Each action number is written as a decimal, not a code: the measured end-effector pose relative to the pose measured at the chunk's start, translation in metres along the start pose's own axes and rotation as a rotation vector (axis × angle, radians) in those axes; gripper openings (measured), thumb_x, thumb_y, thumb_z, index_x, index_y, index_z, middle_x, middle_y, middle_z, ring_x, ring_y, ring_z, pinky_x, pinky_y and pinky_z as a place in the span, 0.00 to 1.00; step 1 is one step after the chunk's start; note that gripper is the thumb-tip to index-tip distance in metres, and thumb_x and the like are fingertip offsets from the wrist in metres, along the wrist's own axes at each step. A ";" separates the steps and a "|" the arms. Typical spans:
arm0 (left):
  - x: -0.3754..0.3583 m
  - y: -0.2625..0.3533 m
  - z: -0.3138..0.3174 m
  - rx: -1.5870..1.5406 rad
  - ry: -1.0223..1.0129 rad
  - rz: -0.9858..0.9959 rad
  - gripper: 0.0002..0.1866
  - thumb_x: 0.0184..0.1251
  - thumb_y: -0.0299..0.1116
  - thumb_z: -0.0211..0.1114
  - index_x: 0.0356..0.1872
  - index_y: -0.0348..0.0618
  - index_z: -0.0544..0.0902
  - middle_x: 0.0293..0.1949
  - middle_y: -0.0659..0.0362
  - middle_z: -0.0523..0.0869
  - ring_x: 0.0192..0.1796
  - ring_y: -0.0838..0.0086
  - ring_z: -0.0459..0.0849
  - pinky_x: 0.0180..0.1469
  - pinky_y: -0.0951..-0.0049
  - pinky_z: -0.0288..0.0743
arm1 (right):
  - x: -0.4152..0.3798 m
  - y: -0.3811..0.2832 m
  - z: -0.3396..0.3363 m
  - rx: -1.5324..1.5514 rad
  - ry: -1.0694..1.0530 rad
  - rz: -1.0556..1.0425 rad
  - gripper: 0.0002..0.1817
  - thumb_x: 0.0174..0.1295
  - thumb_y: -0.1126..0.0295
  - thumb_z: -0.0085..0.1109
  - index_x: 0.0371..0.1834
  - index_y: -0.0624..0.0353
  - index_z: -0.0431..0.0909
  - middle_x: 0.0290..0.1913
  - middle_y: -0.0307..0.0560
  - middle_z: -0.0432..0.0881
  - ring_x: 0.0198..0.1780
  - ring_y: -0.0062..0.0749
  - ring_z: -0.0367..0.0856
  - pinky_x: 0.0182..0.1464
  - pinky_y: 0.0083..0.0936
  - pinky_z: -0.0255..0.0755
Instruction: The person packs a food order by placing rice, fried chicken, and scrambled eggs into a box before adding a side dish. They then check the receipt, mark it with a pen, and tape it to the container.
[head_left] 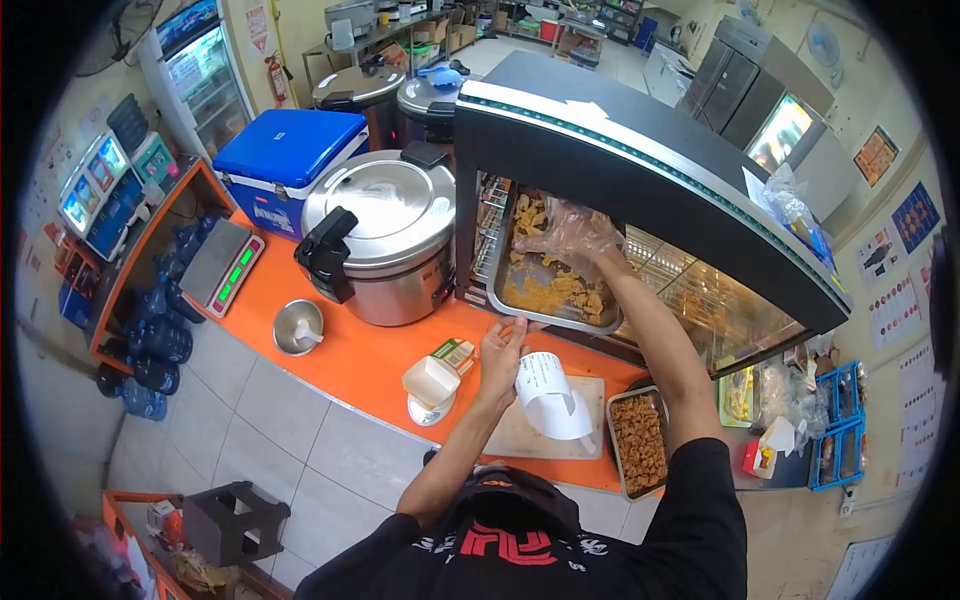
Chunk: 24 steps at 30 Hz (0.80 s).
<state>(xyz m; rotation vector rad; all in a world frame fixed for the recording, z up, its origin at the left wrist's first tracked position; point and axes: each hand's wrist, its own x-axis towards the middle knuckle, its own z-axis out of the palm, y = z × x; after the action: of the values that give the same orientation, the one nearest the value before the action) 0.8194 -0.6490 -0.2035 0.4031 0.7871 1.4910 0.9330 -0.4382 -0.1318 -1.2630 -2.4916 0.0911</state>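
- Orange counter [360,370] runs across a shop kitchen, with grey floor tiles below it and steel fridges at the back of the room; we see all of this from the head camera, which looks down.
- On the counter stand a big steel rice cooker [375,235], a blue cooler box [285,150], a weighing scale [222,266] and a small steel bowl [298,326].
- Our right hand [565,235], inside a thin plastic glove, reaches into the glass food warmer [640,190]. Its fingers are spread and lie over the fried chicken pieces [560,290] in the metal tray [520,300]; we cannot tell if they already close on a piece.
- Our left hand [500,350] is near the front edge of that tray and is closed on a white paper bag [550,395], which curls down over the white cutting board [540,430].
- We cannot see the inside of the paper bag, so we cannot say whether any food is in it.
- We judge the work to be at an early or middle point: the bag is ready in the hand and the gloved hand is at the food, but no piece is seen lifted or on its way to the bag.
- A second tray of fried food [640,440] sits on the counter just beside the cutting board, and nobody touches it.
- A small white box [432,380] sits on a little scale near the left forearm, also untouched.
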 end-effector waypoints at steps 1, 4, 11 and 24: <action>0.000 0.001 0.000 -0.003 -0.012 -0.002 0.14 0.71 0.37 0.60 0.43 0.36 0.71 0.38 0.46 0.87 0.12 0.89 0.61 0.12 0.84 0.57 | 0.006 0.005 0.004 0.008 0.020 -0.068 0.59 0.35 0.34 0.72 0.69 0.59 0.60 0.67 0.64 0.63 0.70 0.55 0.61 0.71 0.41 0.57; 0.002 0.008 0.001 0.008 -0.046 0.001 0.14 0.71 0.38 0.60 0.44 0.36 0.70 0.40 0.46 0.87 0.12 0.89 0.61 0.12 0.84 0.58 | 0.017 -0.003 -0.005 -0.044 -0.138 -0.085 0.51 0.40 0.37 0.71 0.67 0.52 0.65 0.66 0.60 0.65 0.69 0.52 0.64 0.70 0.40 0.60; 0.010 0.015 -0.012 0.099 -0.047 0.016 0.14 0.72 0.39 0.59 0.43 0.37 0.72 0.43 0.45 0.86 0.11 0.89 0.65 0.11 0.85 0.64 | 0.005 -0.035 -0.015 -0.178 -0.139 -0.191 0.34 0.56 0.50 0.61 0.65 0.49 0.66 0.64 0.51 0.68 0.66 0.45 0.68 0.66 0.41 0.65; 0.000 0.056 -0.020 0.057 -0.032 0.027 0.17 0.67 0.38 0.64 0.49 0.42 0.70 0.41 0.46 0.87 0.16 0.82 0.78 0.15 0.84 0.71 | -0.026 -0.065 -0.044 -0.328 -0.198 -0.233 0.16 0.60 0.68 0.53 0.52 0.54 0.77 0.52 0.53 0.77 0.52 0.46 0.80 0.52 0.40 0.77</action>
<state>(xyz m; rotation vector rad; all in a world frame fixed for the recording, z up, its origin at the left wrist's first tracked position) 0.7654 -0.6493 -0.1794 0.4813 0.8035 1.4866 0.9118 -0.5021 -0.0837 -1.1128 -2.8963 -0.2729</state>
